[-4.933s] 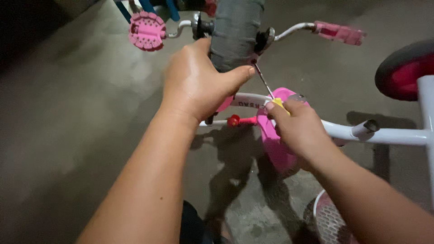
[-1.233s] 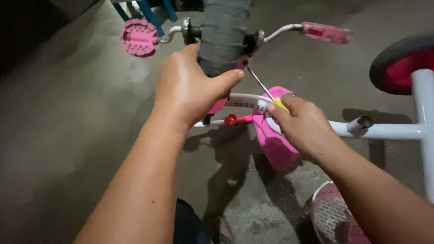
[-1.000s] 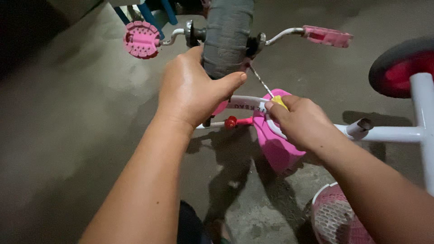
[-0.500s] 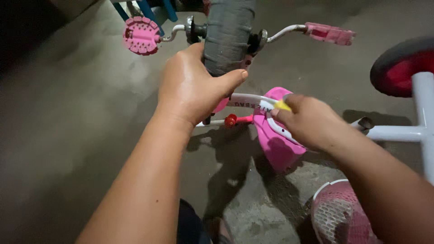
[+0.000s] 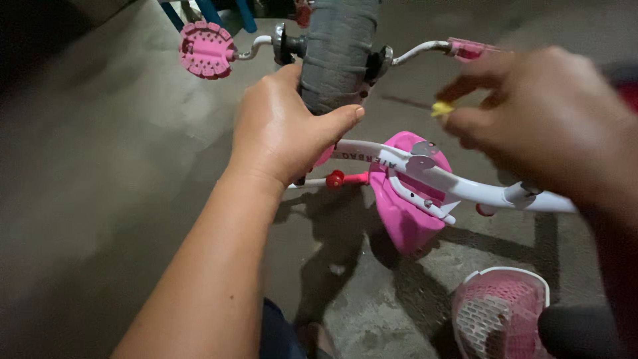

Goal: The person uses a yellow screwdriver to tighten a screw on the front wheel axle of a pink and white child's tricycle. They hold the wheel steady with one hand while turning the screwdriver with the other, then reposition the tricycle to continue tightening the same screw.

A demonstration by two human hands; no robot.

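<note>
Two hands at work on an upturned child's bicycle. Your left hand (image 5: 286,129) wraps the grey tyre (image 5: 337,50), fingers behind, thumb across the tread. Your right hand (image 5: 538,113), blurred, pinches a thin tool with a yellow handle (image 5: 440,108) just right of the wheel, above the white frame tube (image 5: 458,186). Pink pedals (image 5: 207,49) flank the wheel. Pink saddle (image 5: 405,213) and pink basket (image 5: 502,319) sit on a grey concrete floor (image 5: 100,199), dimly lit.

I see a grey concrete floor (image 5: 100,199) with cracks and dark stains under everything. Blue legs of some furniture (image 5: 209,10) stand at the top edge, and a pink mesh basket (image 5: 502,312) with a white rim lies at lower right.
</note>
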